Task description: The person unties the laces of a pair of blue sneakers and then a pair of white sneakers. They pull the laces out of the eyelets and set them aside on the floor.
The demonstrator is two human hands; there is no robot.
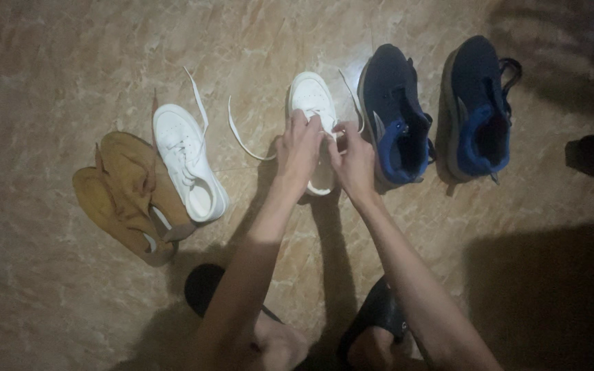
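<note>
While both hands pinch the laces of the white low-top leather sneaker [313, 110] mid-floor, left hand [300, 148] and right hand [353, 159] are closed on them. Sneaker looks light, stiff-soled; limp laces likely slip, so grip near eyelets. Its twin white sneaker [187, 161] lies left.

Shoe colours on a mottled brown floor

At upper centre a white sneaker [313, 113] with white laces [238, 134]; a second white sneaker [187, 161] left of it overlaps two mustard-yellow suede shoes [128, 196]. Upper right, two navy running shoes [434, 110] with bright blue linings. Black sandals [372, 316] at bottom centre. The tile floor [56, 69] is marbled tan-brown.
</note>
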